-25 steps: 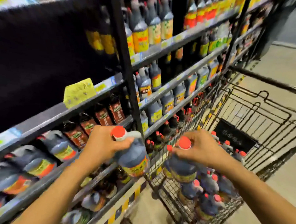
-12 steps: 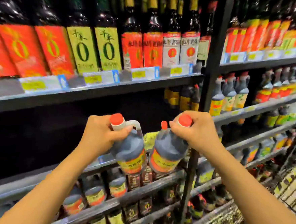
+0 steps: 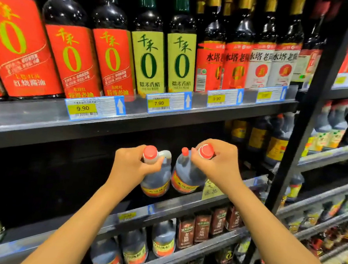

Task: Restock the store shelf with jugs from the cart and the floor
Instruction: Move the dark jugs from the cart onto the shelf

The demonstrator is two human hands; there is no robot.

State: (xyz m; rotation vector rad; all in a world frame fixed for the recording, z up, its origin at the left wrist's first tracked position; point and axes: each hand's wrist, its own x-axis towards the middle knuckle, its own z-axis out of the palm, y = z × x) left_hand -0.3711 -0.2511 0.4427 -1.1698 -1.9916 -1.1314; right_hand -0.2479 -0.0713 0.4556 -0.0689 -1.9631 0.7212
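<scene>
I hold two dark jugs with red caps and orange-yellow labels in front of a dark, mostly bare shelf bay (image 3: 48, 176). My left hand (image 3: 131, 166) grips the handle and neck of the left jug (image 3: 156, 181). My right hand (image 3: 216, 163) grips the top of the right jug (image 3: 184, 179), which has two red caps. Both jugs hang just above the front edge of the grey shelf board (image 3: 184, 202), side by side and almost touching.
Tall bottles with red and green labels (image 3: 149, 58) fill the shelf above, with price tags (image 3: 158, 104) on its edge. More jugs (image 3: 134, 250) and brown packs (image 3: 203, 228) stand on the shelf below. A black upright post (image 3: 305, 124) divides off the right bay.
The view swung from the cart up to the shelf. Both hands lifted the jugs from cart height and moved them forward, closer to the dark shelf bay.
</scene>
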